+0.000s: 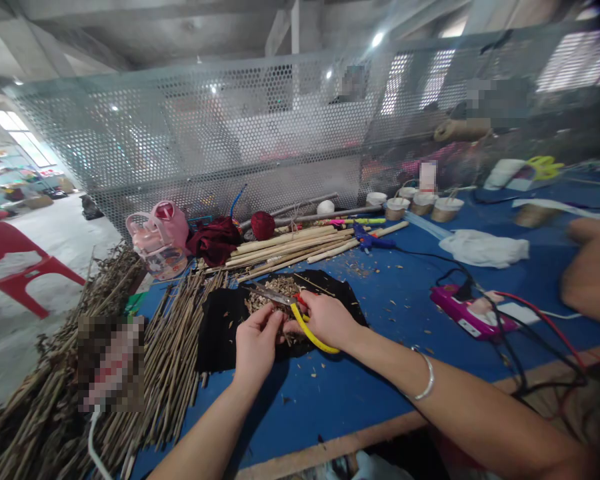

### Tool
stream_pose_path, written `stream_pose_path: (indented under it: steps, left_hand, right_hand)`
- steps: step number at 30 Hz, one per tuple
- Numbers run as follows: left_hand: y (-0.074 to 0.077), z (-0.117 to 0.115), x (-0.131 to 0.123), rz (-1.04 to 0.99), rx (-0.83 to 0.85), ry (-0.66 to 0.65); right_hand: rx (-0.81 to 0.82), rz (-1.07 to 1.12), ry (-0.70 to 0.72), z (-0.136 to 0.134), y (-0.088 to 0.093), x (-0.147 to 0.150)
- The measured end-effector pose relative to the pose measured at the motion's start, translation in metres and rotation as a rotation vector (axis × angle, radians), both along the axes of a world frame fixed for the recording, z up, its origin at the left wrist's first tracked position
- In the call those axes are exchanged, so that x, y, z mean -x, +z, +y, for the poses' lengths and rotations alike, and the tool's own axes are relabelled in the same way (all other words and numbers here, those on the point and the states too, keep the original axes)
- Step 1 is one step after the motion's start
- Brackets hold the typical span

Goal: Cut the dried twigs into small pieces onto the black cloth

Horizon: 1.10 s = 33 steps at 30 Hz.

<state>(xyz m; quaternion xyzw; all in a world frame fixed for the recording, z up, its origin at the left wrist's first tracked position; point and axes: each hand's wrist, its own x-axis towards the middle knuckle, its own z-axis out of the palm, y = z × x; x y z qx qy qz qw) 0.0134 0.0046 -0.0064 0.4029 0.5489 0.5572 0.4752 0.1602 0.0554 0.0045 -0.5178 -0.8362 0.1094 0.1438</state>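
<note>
Centrally, lower frame: right hand (325, 319) closed round yellow-handled scissors (280, 298), blades over the chip pile (280, 283) on a black cloth (220, 333). The left hand (255, 343) has its fingertips pinched together at that pile; what they hold is too small to tell. Upper right of centre, blue desk (405, 300): small cups (445, 209), contents unclear.

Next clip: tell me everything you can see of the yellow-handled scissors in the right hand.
The scissors have grey metal blades pointing up-left, a red bit near the pivot and a yellow, plastic-looking handle loop curving below the right hand, which grips them. They hang low over dry clippings on a black cloth. The left hand sits just below the blades; contact is unclear.
</note>
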Motion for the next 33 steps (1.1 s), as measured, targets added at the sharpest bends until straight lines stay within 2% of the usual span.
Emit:
stream_pose_path:
  steps: [8,12,17,21,25,33]
  left_hand:
    - [0.001,0.001,-0.001,-0.158,-0.023,-0.021]
    - [0.004,0.0,-0.003,-0.146,-0.046,-0.057]
    - [0.001,-0.001,-0.004,-0.07,-0.087,-0.031]
    - [-0.001,-0.002,-0.005,0.012,-0.113,0.001]
    - [0.003,-0.004,-0.006,0.032,-0.136,-0.021]
    - [0.004,-0.005,-0.003,-0.05,-0.088,-0.041]
  right_hand:
    - [-0.012,0.051,0.038,-0.002,0.002,-0.001]
    - [-0.043,0.107,0.102,-0.003,0.002,0.0]
    - [-0.142,0.116,0.13,-0.003,-0.001,0.001]
    - [-0.076,0.14,0.136,-0.004,-0.003,0.002]
    - [0.028,0.126,0.098,-0.006,-0.004,0.003]
    - [0.003,0.041,0.064,-0.001,-0.009,0.002]
